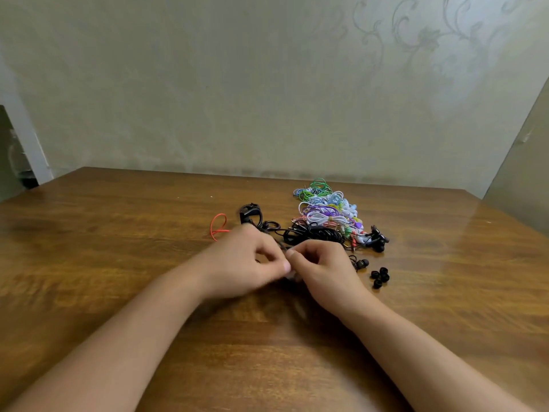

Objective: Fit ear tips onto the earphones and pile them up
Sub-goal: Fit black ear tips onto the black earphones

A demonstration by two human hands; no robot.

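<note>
My left hand [246,263] and my right hand [322,264] meet fingertip to fingertip over the table's middle, fingers curled and pinching a small dark earphone piece that they mostly hide. A thin black cable runs from between them back to a coiled black earphone [312,234]. One black earbud [361,264] lies just right of my right hand. A few loose black ear tips [380,277] sit further right. Behind them is a pile of coloured earphones [326,211] in green, blue, purple, white and pink.
The wooden table [118,263] stands against a pale patterned wall. A red cable loop [218,226] and a black ear-hook headset [251,214] lie behind my left hand. More black earbuds [377,239] rest at the pile's right end.
</note>
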